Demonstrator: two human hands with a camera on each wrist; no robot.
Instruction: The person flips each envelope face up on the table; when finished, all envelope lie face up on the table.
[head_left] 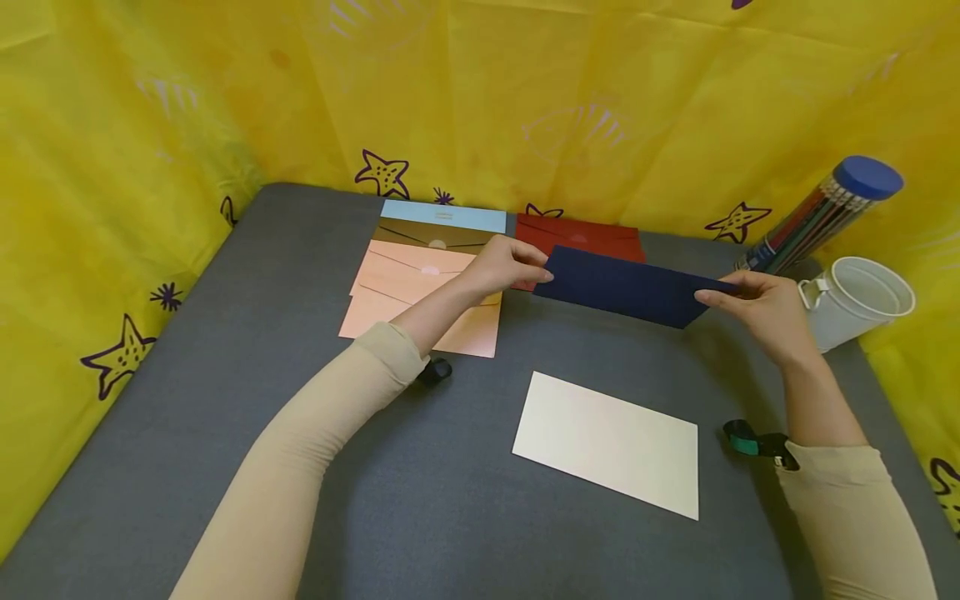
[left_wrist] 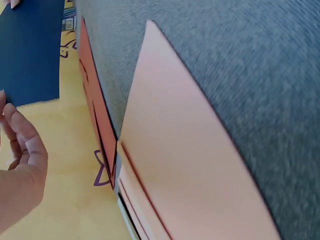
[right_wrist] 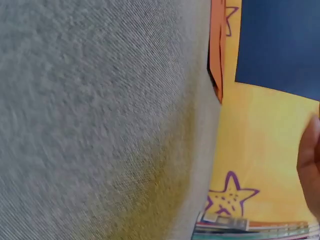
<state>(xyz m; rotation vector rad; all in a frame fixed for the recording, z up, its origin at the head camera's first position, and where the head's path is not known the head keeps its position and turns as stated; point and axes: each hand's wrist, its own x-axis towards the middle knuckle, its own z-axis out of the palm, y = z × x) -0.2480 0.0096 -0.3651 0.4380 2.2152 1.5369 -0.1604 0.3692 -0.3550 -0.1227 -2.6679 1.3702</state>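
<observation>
A navy envelope is held up off the table by both hands, its plain face showing. The left hand pinches its left end between thumb and fingers. At the opposite end the right hand pinches the right edge. Behind it lies a red envelope, partly covered. To the left, a light blue envelope, a brown one and pink envelopes overlap in a column, with the left forearm crossing over them. A cream rectangle of paper or envelope lies nearer the front.
At the back right stands a clear tube of pencils with a blue lid. Beside it a white metal mug is close to the right hand. Yellow patterned cloth borders the grey table at the back and sides.
</observation>
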